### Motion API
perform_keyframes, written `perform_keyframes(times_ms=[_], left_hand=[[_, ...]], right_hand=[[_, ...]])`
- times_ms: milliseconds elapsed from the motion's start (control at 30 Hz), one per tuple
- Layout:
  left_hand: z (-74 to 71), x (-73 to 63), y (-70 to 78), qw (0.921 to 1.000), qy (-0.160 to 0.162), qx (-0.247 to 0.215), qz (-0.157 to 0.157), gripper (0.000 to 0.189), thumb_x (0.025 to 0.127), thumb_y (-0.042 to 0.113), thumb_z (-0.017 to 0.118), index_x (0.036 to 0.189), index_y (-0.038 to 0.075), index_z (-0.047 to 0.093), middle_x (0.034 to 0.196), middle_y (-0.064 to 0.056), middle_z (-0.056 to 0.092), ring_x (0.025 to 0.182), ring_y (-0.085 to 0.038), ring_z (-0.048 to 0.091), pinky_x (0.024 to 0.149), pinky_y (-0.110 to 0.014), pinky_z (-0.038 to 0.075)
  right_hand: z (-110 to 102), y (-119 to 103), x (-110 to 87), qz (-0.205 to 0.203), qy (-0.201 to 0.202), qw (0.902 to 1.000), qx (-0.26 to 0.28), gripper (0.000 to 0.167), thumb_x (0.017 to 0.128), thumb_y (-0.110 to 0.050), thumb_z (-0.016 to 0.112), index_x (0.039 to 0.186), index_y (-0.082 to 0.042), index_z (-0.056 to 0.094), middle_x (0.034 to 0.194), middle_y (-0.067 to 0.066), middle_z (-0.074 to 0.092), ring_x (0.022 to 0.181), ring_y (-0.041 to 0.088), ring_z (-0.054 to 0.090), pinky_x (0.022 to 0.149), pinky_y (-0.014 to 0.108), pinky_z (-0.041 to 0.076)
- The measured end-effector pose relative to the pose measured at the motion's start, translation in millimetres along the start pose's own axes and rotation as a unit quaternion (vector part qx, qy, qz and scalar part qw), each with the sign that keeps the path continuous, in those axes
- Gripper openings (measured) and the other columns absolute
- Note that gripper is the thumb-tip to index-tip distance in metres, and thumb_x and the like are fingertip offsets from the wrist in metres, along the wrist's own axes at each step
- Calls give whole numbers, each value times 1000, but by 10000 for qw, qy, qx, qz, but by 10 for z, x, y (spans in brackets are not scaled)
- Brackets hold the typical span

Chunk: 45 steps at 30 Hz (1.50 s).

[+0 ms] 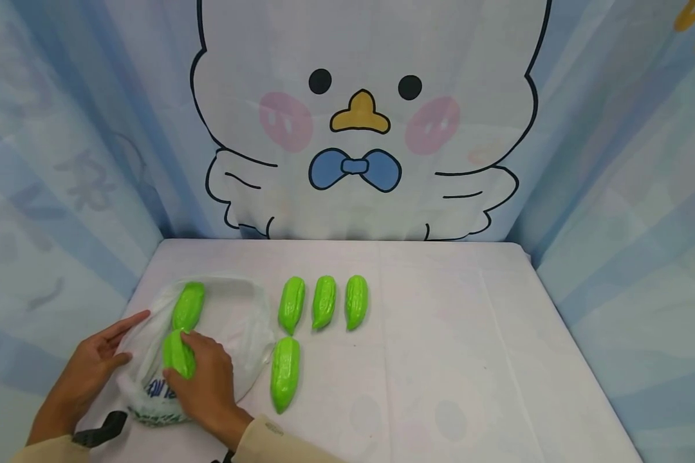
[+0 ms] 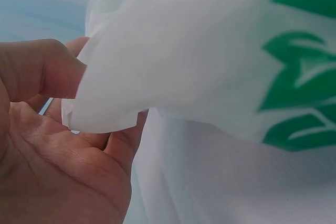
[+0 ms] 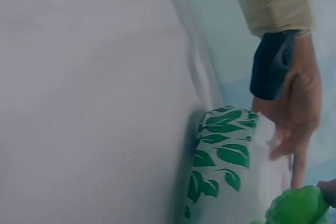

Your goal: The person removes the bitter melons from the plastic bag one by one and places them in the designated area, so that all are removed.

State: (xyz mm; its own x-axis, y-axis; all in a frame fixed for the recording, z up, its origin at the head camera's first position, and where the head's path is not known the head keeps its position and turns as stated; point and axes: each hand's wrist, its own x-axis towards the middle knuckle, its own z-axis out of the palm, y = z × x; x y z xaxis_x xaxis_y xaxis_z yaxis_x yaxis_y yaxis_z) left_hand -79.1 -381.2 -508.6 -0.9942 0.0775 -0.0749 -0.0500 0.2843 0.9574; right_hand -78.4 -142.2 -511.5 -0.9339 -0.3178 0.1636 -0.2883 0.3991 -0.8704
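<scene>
- bag (image 1: pixel 253 318) on the table (image 1: pixel 452 347), left end, curtain (image 1: pixel 359 209) behind
- one gourd (image 1: pixel 188 306) in it, second gourd (image 1: pixel 178 355) just in front
- three gourds (image 1: pixel 324 302) lined up to its right, loner gourd (image 1: pixel 285 374) before the leftmost

I have the right hand (image 1: pixel 205 386) gripping a green vegetable (image 1: pixel 178 355) at the plastic bag (image 1: pixel 141 389), just beside another vegetable (image 1: pixel 188 305). The left hand (image 1: pixel 92 363) touches the bag's side. Four more vegetables (image 1: pixel 285 373) lie on the bench (image 1: pixel 457 347).

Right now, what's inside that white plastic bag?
One ridged green oblong piece shows in the bag; the right hand holds another at its mouth. The near end's inside is covered.
</scene>
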Motion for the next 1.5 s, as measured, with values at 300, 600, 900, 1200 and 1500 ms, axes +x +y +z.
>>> perform_keyframes(times_ms=[300, 600, 900, 1200, 1500], left_hand=[[6, -10, 4, 9999, -6, 2, -108, 72, 103, 0, 64, 168, 12, 35, 144, 36, 48, 117, 22, 55, 85, -9, 54], [27, -26, -25, 10000, 92, -6, 20, 74, 100, -5, 64, 167, 8, 36, 142, 40, 46, 118, 27, 50, 88, -4, 49], [28, -38, -31, 9998, 38, -188, -92, 73, 101, -5, 64, 167, 9, 35, 145, 39, 45, 117, 29, 48, 89, -2, 47], [28, -37, -13, 9991, 49, 226, -345, 75, 101, -5, 61, 168, 12, 33, 149, 36, 40, 114, 30, 46, 87, -3, 48], [57, -53, -10, 9991, 117, 227, -345, 73, 103, 1, 64, 168, 9, 32, 146, 37, 41, 113, 31, 46, 87, -2, 48]], right_hand=[[-260, -72, -146, 129, 17, 9950, 990, 56, 100, -27, 74, 152, -18, 57, 153, 2, 58, 142, 13, 54, 108, 27, 51], [-527, -96, -280, 398, 122, 9877, 1508, 57, 102, -26, 71, 155, -23, 52, 158, 2, 51, 147, 14, 49, 109, 24, 51], [-828, -94, -424, 755, 524, 9801, 1759, 59, 100, -22, 73, 155, -25, 51, 159, -6, 50, 149, 15, 46, 113, 28, 49], [-1095, 86, -535, 988, 994, 9722, 1874, 63, 98, -11, 74, 156, -25, 51, 159, -2, 50, 150, 19, 47, 115, 32, 47], [-1242, 282, -655, 1105, 1626, 9639, 1794, 63, 96, -7, 75, 154, -21, 54, 157, 3, 52, 146, 22, 52, 109, 37, 53]])
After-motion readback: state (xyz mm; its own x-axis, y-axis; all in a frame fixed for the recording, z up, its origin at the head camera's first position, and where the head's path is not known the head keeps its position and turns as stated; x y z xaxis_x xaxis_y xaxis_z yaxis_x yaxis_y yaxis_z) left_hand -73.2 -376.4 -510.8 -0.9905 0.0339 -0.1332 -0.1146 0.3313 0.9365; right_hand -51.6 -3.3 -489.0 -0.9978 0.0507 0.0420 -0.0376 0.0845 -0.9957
